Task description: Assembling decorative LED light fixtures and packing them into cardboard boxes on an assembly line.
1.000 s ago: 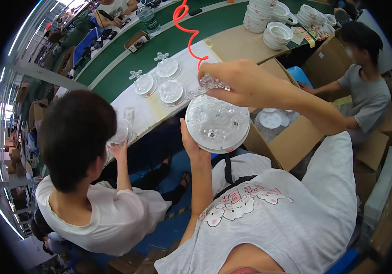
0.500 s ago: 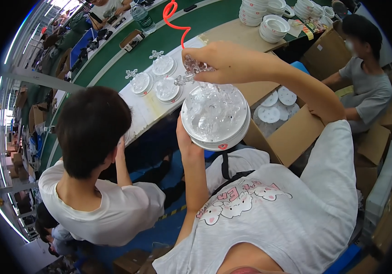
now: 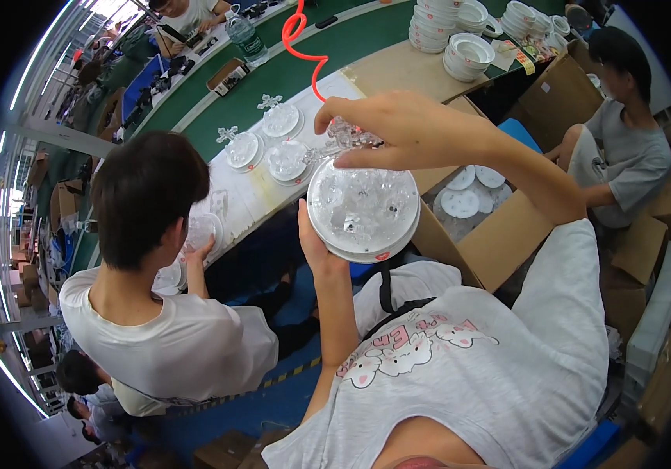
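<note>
Held up in my left hand (image 3: 324, 252) is a round white lamp base (image 3: 367, 254), tilted so its top faces me. Clear, bubbly plastic (image 3: 360, 199) covers that top, with small dark spots showing through. My right hand (image 3: 398, 129) comes over from the right above the base's upper edge. Its thumb and fingers curl around a clear plastic ornament (image 3: 343, 139) with petal-like arms, partly hidden by the hand. Whether the ornament is joined to the base I cannot tell. Just beyond lie similar round pieces (image 3: 287, 160) on the white bench.
A co-worker (image 3: 156, 234) on the left handles another round clear piece. An open carton (image 3: 507, 234) of white discs stands at right, with a seated person (image 3: 624, 148) behind it. White rings (image 3: 467, 55) are stacked at the back. A red coiled hose (image 3: 298, 31) hangs over the bench.
My right hand has shifted slightly right and lower, its fingers more spread over the ornament. The base has moved a little left. The left co-worker's hand and round piece have come into sight.
</note>
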Motion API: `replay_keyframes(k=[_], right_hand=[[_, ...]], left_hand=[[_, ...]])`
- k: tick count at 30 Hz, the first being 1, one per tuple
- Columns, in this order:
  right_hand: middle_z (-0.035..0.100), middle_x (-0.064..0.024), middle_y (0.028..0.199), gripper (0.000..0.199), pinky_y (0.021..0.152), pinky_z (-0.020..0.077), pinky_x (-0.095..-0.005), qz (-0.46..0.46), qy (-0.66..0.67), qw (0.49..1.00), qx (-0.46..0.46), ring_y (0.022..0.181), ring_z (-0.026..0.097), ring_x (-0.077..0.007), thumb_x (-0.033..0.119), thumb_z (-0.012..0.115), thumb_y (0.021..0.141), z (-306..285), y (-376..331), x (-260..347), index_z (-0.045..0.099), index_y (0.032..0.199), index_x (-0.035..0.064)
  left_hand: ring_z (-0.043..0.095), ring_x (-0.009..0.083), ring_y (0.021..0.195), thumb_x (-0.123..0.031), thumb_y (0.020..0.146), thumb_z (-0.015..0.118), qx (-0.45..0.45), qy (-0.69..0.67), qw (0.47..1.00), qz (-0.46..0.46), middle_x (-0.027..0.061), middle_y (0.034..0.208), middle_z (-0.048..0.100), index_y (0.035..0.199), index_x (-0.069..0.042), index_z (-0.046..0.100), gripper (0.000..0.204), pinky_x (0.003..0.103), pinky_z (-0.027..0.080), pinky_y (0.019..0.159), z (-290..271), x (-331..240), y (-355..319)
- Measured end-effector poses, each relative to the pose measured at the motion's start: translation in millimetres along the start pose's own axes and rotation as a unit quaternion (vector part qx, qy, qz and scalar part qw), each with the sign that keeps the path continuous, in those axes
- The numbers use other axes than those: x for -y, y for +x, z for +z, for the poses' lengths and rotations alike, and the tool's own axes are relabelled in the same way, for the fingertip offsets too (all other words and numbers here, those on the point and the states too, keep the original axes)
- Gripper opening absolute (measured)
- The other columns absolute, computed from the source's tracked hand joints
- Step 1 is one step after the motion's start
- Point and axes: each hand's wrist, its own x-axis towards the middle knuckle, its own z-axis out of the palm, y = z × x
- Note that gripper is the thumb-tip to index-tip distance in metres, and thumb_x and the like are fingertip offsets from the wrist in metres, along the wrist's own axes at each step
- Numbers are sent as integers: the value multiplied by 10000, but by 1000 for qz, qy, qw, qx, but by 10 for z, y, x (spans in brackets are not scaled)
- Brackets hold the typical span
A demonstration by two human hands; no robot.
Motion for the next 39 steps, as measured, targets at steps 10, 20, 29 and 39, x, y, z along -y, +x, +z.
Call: replay_keyframes(k=[10, 20, 29, 39], right_hand=[[519, -80, 1103, 487, 873, 383, -311, 144, 335, 930, -42, 1029, 482, -160, 342, 454, 874, 376, -330, -738, 328, 1263, 78], [563, -52, 995, 388, 752, 445, -263, 286, 559, 775, 73, 895, 539, -109, 331, 492, 855, 1186, -780, -655, 459, 1120, 50], [552, -56, 1020, 379, 756, 471, -297, 351, 614, 703, 78, 906, 553, -139, 282, 499, 852, 2087, -772, -1103, 454, 1149, 51], [539, -110, 1063, 624, 839, 417, -322, 307, 641, 700, 62, 985, 513, -181, 261, 568, 820, 2926, 87, -1284, 242, 1309, 52]], left_hand=[[499, 255, 1030, -334, 904, 314, 47, -84, 995, 22, 123, 1156, 501, 1165, -5, 440, 438, 375, 394, 890, -109, -34, 46], [577, 199, 885, -398, 899, 336, -80, 137, 987, 22, 113, 997, 584, 1059, 20, 521, 484, 302, 459, 776, -568, 149, -53], [478, 147, 1041, -320, 889, 418, -144, 272, 950, 50, 81, 1149, 495, 1193, -38, 428, 415, 247, 388, 851, -1169, 335, -150], [503, 172, 1018, -186, 879, 474, -251, 253, 911, 207, 85, 1144, 506, 1191, 4, 425, 369, 292, 400, 874, -2126, 77, 257]])
